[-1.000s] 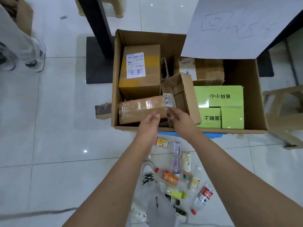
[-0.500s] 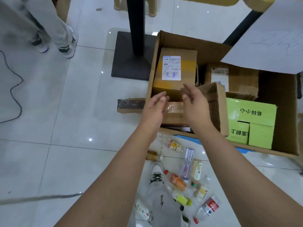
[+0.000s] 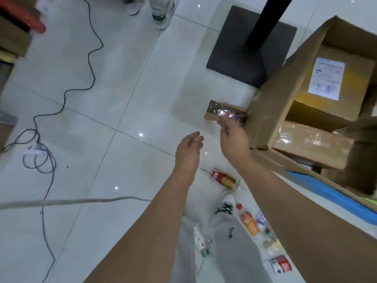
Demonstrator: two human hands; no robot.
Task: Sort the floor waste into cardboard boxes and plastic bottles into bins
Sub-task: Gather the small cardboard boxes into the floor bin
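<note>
A big open cardboard box (image 3: 271,94) stands on the floor at the right, holding smaller parcels such as a labelled brown parcel (image 3: 330,78) and a tape-wrapped parcel (image 3: 306,137). A small taped cardboard box (image 3: 224,112) lies on the tiles against its left wall. My right hand (image 3: 232,133) hovers just in front of that small box with loosely curled fingers holding nothing. My left hand (image 3: 188,148) is open above bare tiles to its left. Several plastic bottles lie by my feet, among them an orange bottle (image 3: 248,222) and a red-labelled bottle (image 3: 223,178).
A black table post on a dark square base (image 3: 251,48) stands behind the small box. A black cable (image 3: 89,64) snakes over the tiles at left to a power strip (image 3: 35,151). Another person's shoes (image 3: 161,11) are at the top. Blue sheet (image 3: 330,193) lies under the big box.
Both hands have left the big box and moved out to its left, empty. The view has swung left, so the small taped box on the floor is now near my right hand.
</note>
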